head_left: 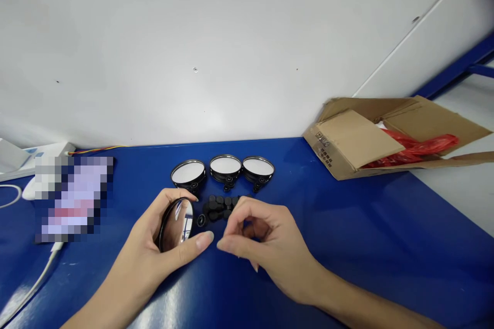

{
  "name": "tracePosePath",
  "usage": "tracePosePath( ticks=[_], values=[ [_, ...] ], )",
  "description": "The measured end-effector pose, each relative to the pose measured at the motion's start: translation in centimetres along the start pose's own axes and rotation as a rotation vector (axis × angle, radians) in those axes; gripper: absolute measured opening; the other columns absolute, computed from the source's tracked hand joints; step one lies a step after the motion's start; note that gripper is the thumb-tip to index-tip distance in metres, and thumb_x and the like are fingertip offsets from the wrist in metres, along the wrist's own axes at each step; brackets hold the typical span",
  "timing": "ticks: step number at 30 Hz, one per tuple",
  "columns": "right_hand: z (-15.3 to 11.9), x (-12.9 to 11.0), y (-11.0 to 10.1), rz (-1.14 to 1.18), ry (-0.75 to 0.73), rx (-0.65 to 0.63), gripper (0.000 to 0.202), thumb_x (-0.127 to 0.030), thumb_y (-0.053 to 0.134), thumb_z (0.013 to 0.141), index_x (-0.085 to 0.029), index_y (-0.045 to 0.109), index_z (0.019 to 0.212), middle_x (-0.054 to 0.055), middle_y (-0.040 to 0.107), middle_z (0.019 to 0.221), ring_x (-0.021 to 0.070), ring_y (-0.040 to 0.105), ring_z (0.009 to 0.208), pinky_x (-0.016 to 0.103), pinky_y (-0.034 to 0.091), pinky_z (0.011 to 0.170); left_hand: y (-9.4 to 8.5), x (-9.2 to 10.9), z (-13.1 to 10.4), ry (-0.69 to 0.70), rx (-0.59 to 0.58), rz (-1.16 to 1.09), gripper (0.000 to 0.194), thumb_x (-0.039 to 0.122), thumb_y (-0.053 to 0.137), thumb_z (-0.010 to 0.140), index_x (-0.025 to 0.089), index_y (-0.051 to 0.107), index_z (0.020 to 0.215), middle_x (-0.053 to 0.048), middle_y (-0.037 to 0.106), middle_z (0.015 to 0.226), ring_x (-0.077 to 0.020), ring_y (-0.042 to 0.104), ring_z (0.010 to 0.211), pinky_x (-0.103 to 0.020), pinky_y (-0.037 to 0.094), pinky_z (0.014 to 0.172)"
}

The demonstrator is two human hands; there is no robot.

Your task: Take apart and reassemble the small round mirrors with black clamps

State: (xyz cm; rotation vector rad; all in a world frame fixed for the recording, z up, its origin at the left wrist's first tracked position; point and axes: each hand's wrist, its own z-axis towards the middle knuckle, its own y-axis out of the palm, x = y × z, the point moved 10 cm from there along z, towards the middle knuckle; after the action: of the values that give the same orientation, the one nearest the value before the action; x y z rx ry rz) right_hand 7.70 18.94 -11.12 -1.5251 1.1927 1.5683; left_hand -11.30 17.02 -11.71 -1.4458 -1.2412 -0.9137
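Note:
My left hand (162,247) is closed around a round mirror (178,226) with a black rim, held tilted on edge. A small black ring-shaped joint (201,220) sticks out from the mirror's right side. Close to that joint is my right hand (266,241), its thumb and index finger pinched together. Whatever may be between those fingertips is hidden or too small to name. Behind the hands lies a cluster of small black round-ended parts (218,203), partly covered by my right hand. Beyond them, three more round mirrors (226,165) stand in a row, facing up.
A blurred-out phone (77,195) with a white cable (42,272) lies at the left, beside a white device (54,157). An open cardboard box (339,144) with a red plastic bag (420,144) sits at the back right. A white wall (247,51) bounds the blue table (347,226).

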Motion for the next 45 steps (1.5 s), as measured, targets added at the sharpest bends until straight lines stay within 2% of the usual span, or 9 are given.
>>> tracePosePath(
  ticks=[3, 9, 17, 24, 28, 31, 38, 41, 45],
  values=[
    [0.3, 0.9, 0.2, 0.081, 0.088, -0.048, 0.026, -0.039, 0.095, 0.092, -0.019, 0.078, 0.089, -0.005, 0.065, 0.07, 0.0059, 0.051, 0.049, 0.019, 0.039, 0.045, 0.2, 0.0, -0.1, -0.008, 0.001, 0.015, 0.06, 0.067, 0.093, 0.079, 0.034, 0.065, 0.121, 0.006, 0.038, 0.081, -0.015, 0.031, 0.069, -0.027, 0.027, 0.061],
    [0.4, 1.3, 1.3, 0.179, 0.121, -0.116, 0.032, -0.046, 0.086, 0.099, -0.016, 0.079, 0.092, -0.001, 0.067, 0.076, 0.0071, 0.055, 0.055, 0.016, 0.042, 0.043, 0.3, 0.4, -0.1, 0.049, 0.01, 0.062, 0.057, 0.065, 0.092, 0.08, 0.032, 0.066, 0.118, 0.006, 0.042, 0.08, -0.0148, 0.034, 0.069, -0.026, 0.029, 0.059],
    [0.6, 1.5, 1.0, 0.149, 0.149, -0.099, 0.033, -0.045, 0.092, 0.094, -0.016, 0.078, 0.09, -0.003, 0.067, 0.073, 0.0052, 0.051, 0.048, 0.017, 0.04, 0.042, 0.4, 0.3, -0.2, 0.016, 0.005, 0.077, 0.059, 0.067, 0.091, 0.08, 0.032, 0.066, 0.12, 0.005, 0.043, 0.081, -0.0146, 0.034, 0.068, -0.026, 0.033, 0.059],
    [0.3, 2.0, 0.9, 0.11, 0.176, -0.107, 0.031, -0.044, 0.092, 0.093, -0.016, 0.079, 0.091, -0.003, 0.068, 0.073, 0.0047, 0.051, 0.047, 0.018, 0.039, 0.043, 0.2, 0.4, -0.3, 0.007, 0.036, 0.102, 0.062, 0.067, 0.093, 0.077, 0.033, 0.065, 0.121, 0.006, 0.04, 0.079, -0.0161, 0.035, 0.069, -0.027, 0.029, 0.059],
    [0.3, 2.1, 1.0, 0.123, 0.172, -0.111, 0.03, -0.042, 0.095, 0.09, -0.016, 0.079, 0.09, -0.004, 0.068, 0.071, 0.0052, 0.051, 0.048, 0.018, 0.038, 0.043, 0.0, -0.2, 0.1, 0.016, 0.01, 0.089, 0.061, 0.057, 0.098, 0.075, 0.033, 0.065, 0.121, 0.006, 0.039, 0.078, -0.0163, 0.036, 0.07, -0.026, 0.032, 0.06],
    [0.4, 1.9, 1.1, 0.151, 0.145, -0.118, 0.028, -0.039, 0.096, 0.089, -0.016, 0.08, 0.088, -0.003, 0.069, 0.072, 0.0052, 0.051, 0.049, 0.019, 0.038, 0.044, 0.0, -0.5, 0.2, 0.02, -0.008, 0.045, 0.062, 0.05, 0.101, 0.071, 0.033, 0.066, 0.12, 0.006, 0.044, 0.082, -0.0155, 0.04, 0.071, -0.025, 0.034, 0.059],
    [0.9, 1.5, 1.4, 0.22, 0.102, -0.162, 0.024, -0.034, 0.095, 0.091, -0.016, 0.08, 0.086, -0.003, 0.07, 0.073, 0.0042, 0.052, 0.048, 0.019, 0.038, 0.045, 0.7, 0.1, -0.5, -0.041, -0.017, -0.003, 0.06, 0.068, 0.095, 0.076, 0.033, 0.068, 0.117, 0.005, 0.037, 0.083, -0.0152, 0.031, 0.071, -0.026, 0.026, 0.059],
    [0.8, 1.6, 1.9, 0.26, 0.132, -0.202, 0.025, -0.034, 0.096, 0.09, -0.016, 0.079, 0.087, -0.002, 0.072, 0.076, 0.004, 0.054, 0.048, 0.018, 0.038, 0.044, 1.0, 0.1, -0.4, -0.042, -0.043, -0.012, 0.062, 0.068, 0.095, 0.075, 0.032, 0.067, 0.117, 0.005, 0.036, 0.081, -0.0156, 0.03, 0.07, -0.026, 0.028, 0.06],
    [0.3, 1.0, 2.5, 0.311, 0.17, -0.257, 0.031, -0.036, 0.096, 0.09, -0.015, 0.076, 0.082, -0.002, 0.071, 0.076, 0.0039, 0.052, 0.046, 0.019, 0.037, 0.041, -0.2, -0.4, 0.4, -0.019, 0.01, 0.003, 0.059, 0.063, 0.094, 0.078, 0.031, 0.066, 0.118, 0.006, 0.041, 0.081, -0.0153, 0.035, 0.07, -0.026, 0.032, 0.062]
  ],
)
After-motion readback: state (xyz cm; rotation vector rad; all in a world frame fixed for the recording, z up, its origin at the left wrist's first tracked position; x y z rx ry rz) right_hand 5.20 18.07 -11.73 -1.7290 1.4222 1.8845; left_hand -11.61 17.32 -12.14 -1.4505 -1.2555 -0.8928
